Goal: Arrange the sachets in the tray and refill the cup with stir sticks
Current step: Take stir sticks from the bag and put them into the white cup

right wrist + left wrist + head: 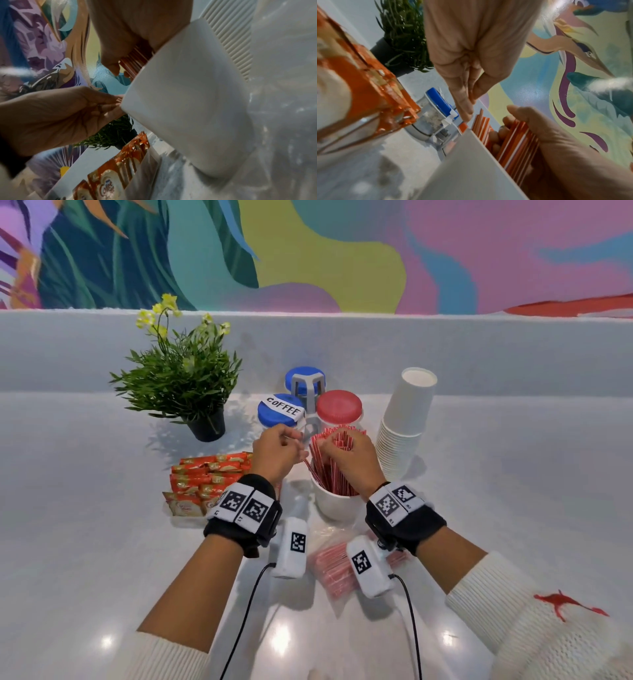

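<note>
Right hand (346, 455) grip is closing around stir sticks (329, 470) in cup (334, 503); left hand (277, 451) is hovering loosely curled, empty. Advice: seat bundle evenly, steady cup.

A glossy pale table (85, 542) runs to a low white ledge (479, 350) at the far side. Behind it rises a painted wall mural (325, 251) of leaves and, seemingly, birds. Overhead lights glint near.

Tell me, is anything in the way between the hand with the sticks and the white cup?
Nothing visible. The right hand already grips the stir sticks, which stand inside the white cup. The left hand hovers beside them.
</note>
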A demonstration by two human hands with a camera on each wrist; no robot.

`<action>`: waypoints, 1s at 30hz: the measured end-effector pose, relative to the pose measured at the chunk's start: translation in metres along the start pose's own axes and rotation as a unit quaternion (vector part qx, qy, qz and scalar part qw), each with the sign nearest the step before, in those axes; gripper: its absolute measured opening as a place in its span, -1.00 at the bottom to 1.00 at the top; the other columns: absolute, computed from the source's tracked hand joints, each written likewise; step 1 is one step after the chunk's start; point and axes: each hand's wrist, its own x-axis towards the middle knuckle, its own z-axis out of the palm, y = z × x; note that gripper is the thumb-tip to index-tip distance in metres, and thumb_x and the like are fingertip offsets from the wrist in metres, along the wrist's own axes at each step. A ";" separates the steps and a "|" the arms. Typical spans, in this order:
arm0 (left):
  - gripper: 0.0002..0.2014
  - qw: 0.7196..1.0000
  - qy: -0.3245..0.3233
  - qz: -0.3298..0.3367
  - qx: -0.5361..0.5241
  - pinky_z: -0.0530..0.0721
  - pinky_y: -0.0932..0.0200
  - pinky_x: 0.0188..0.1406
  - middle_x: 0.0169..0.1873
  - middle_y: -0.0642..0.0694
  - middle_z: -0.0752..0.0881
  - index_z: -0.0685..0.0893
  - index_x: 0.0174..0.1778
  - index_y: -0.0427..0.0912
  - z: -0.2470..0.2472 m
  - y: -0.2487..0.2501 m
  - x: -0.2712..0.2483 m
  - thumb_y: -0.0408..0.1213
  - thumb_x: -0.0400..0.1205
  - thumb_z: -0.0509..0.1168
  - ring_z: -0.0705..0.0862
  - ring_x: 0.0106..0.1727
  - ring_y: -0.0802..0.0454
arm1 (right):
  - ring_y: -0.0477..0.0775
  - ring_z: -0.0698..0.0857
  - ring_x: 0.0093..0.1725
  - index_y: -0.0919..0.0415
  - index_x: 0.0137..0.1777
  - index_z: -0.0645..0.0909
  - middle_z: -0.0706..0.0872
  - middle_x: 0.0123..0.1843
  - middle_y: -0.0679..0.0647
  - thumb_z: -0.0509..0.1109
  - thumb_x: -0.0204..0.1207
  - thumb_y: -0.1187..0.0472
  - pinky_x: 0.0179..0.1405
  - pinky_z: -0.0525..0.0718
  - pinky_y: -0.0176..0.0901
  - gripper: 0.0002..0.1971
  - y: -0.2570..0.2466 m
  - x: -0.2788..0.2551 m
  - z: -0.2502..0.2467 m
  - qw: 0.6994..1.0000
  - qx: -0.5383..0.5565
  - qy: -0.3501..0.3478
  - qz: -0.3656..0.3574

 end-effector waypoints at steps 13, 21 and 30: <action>-0.85 0.998 -0.034 -0.010 -0.059 0.71 0.44 -0.36 -0.23 -0.11 0.69 0.58 -0.17 -0.19 0.007 -0.002 -0.018 -0.28 0.69 0.19 0.69 -0.27 0.09 | -0.24 0.55 -0.18 0.22 0.17 0.56 0.61 -0.07 -0.04 0.32 0.54 0.32 -0.14 0.52 -0.41 -0.78 0.006 0.000 -0.029 0.995 -0.053 0.033 -0.084; -0.68 0.999 -0.002 0.045 -0.006 0.71 0.34 -0.12 -0.03 -0.13 0.67 0.59 0.21 -0.24 0.014 0.003 -0.017 -0.12 0.62 0.28 0.69 -0.01 0.01 | 0.11 0.29 0.45 0.18 0.44 0.27 0.27 0.46 0.17 0.49 0.37 0.09 0.51 0.35 0.06 -0.32 0.022 -0.009 -0.021 0.976 -0.211 0.003 -0.058; -0.48 0.974 0.004 0.106 0.202 0.57 0.22 0.00 -0.01 -0.12 0.63 0.51 0.41 -0.14 0.013 -0.002 -0.012 -0.36 0.51 0.42 0.57 -0.04 0.07 | 0.12 0.26 0.59 0.09 0.63 -0.11 0.10 0.65 0.09 0.54 0.35 0.10 0.53 0.37 0.17 0.02 0.021 -0.001 -0.028 0.973 -0.191 -0.126 -0.036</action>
